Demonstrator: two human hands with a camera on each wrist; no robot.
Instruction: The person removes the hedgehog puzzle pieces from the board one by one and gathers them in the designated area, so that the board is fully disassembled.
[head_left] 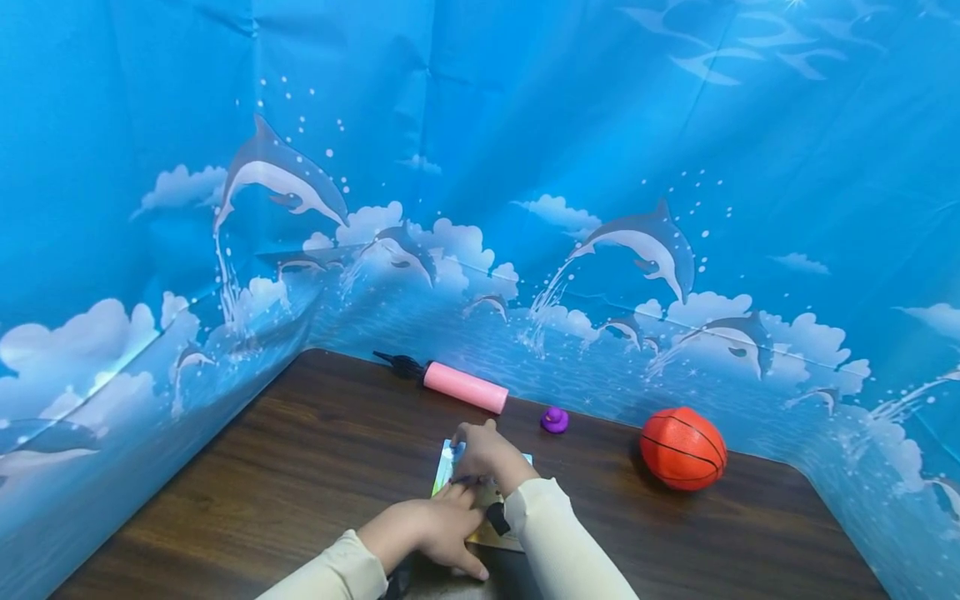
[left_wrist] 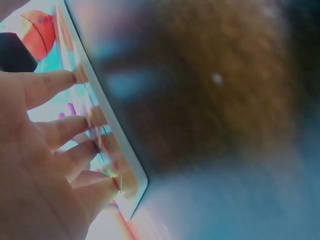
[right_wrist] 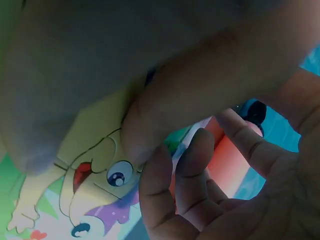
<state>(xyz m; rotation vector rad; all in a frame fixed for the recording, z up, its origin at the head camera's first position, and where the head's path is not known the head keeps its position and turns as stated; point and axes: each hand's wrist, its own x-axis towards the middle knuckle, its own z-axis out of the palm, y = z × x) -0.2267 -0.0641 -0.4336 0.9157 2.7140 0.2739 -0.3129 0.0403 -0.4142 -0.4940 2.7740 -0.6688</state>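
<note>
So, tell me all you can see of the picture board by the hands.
The picture board is thin and flat, with a pale edge, rounded corner and glossy-looking surface; its material is unclear. The cartoon print shows a yellowish figure with a blue eye and open red mouth. It lies on the table. The left hand rests spread on it; whether the right hand touches is unclear.

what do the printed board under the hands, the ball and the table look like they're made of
Printed board: probably cardboard, perhaps thin wood or plastic, with a glossy face; it has a straight, stiff-looking edge and reflections beside it.
Ball: likely rubber or soft vinyl, slightly shiny; its outline is uneven.
Table: wood or wood-look laminate, low sheen; dark grain streaks show.
</note>
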